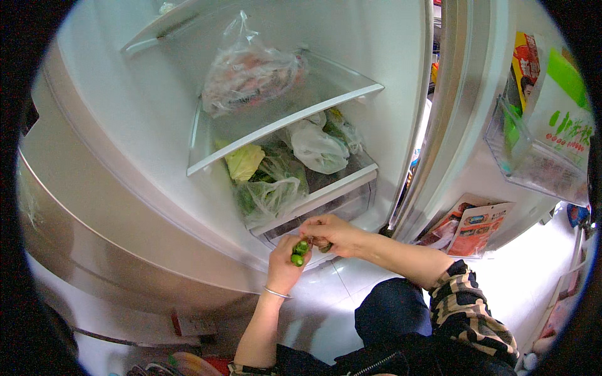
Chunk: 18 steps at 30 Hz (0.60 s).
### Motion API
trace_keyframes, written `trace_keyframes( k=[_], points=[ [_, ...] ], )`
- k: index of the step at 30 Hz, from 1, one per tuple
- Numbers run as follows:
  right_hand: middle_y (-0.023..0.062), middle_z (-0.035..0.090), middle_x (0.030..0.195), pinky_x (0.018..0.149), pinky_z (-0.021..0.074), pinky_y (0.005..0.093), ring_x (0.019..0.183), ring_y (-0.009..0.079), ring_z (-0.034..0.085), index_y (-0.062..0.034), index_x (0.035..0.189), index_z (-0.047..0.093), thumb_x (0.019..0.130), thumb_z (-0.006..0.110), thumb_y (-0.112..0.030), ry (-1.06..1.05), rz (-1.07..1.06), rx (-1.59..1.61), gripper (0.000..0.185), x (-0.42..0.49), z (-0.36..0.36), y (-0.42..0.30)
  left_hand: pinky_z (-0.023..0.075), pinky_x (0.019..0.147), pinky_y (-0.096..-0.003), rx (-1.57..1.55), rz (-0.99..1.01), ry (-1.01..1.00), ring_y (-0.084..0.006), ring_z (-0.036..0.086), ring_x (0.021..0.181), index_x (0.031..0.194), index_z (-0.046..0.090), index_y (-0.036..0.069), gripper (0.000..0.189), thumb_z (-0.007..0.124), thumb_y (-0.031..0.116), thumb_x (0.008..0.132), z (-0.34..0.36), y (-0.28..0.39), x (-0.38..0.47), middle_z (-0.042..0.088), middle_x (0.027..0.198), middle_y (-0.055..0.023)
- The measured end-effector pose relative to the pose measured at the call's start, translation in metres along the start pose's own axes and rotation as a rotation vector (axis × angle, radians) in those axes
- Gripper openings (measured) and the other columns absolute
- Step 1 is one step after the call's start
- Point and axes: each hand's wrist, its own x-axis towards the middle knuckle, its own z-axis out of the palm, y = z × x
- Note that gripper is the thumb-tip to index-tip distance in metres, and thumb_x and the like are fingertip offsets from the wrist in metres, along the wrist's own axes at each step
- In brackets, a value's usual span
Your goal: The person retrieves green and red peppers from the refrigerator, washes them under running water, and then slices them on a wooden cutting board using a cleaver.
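Observation:
My left hand (281, 263), with a silver bangle at its wrist, is closed around slim green vegetables (299, 254), whose rounded ends point toward me. Their exact kind is hard to tell. Right beside it, my right hand (335, 233) has its fingers curled over a small dark brownish thing (325, 246), mostly hidden by the fingers. Both hands are close together in front of the drawer (324, 209) at the bottom of an open refrigerator. Just above them, a clear plastic bag (277, 197) of green vegetables lies beside a pale cabbage-like leaf vegetable (244, 161).
Higher up, a glass shelf (329, 77) bears a knotted plastic bag (254, 77) with reddish contents. A white plastic bag (320, 145) lies under that shelf. At the right, the open door holds a bin (541, 174) with packets and a lower printed pouch (479, 228). Pale floor tiles (324, 282) show below.

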Motion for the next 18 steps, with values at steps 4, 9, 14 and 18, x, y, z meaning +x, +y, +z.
trace_keyframes(
  k=[4, 9, 14, 18],
  points=[
    [-0.0107, 0.031, 0.058, 0.044, 0.0161, 0.0235, 0.049, 0.0045, 0.026, -0.0141, 0.077, 0.05, 0.099, 0.059, -0.026, -0.02, 0.004, 0.345, 0.026, -0.003, -0.047, -0.011, 0.046, 0.057, -0.03, -0.724, -0.572, -0.063, -0.0171, 0.06, 0.064, 0.096, 0.062, 0.006, 0.02, 0.076, 0.015, 0.085, -0.003, 0.009, 0.01, 0.061, 0.08, -0.0034],
    [-0.0084, 0.023, 0.059, 0.045, 0.0157, 0.0239, 0.05, 0.0063, 0.018, -0.0164, 0.074, 0.037, 0.105, 0.049, -0.039, -0.001, -0.014, 0.257, 0.04, -0.015, -0.052, -0.026, 0.0402, 0.051, -0.0256, -1.065, -0.713, 0.046, -0.0097, 0.053, 0.059, 0.089, 0.061, 0.01, 0.016, 0.076, 0.016, 0.087, -0.001, -0.007, 0.005, 0.057, 0.077, 0.0009],
    [-0.0043, 0.038, 0.068, 0.051, 0.0285, 0.0236, 0.059, 0.0077, 0.034, -0.0104, 0.087, 0.053, 0.106, 0.046, -0.037, 0.133, -0.228, -0.182, 0.034, -0.004, -0.057, -0.042, 0.0378, 0.049, -0.0267, -0.732, -0.71, 0.205, -0.0083, 0.049, 0.054, 0.085, 0.061, 0.008, 0.017, 0.072, 0.019, 0.09, 0.007, -0.011, 0.018, 0.055, 0.068, 0.0021],
    [0.0067, 0.056, 0.077, 0.061, 0.0451, 0.0356, 0.069, 0.0207, 0.056, -0.0019, 0.094, 0.061, 0.099, 0.052, -0.023, 0.38, -0.781, -0.963, 0.023, 0.06, -0.093, -0.037, 0.043, 0.052, -0.0316, -0.381, -0.723, 0.288, -0.0157, 0.055, 0.056, 0.085, 0.061, 0.004, 0.022, 0.071, 0.023, 0.091, 0.022, -0.03, 0.07, 0.059, 0.068, -0.0039]
  ],
)
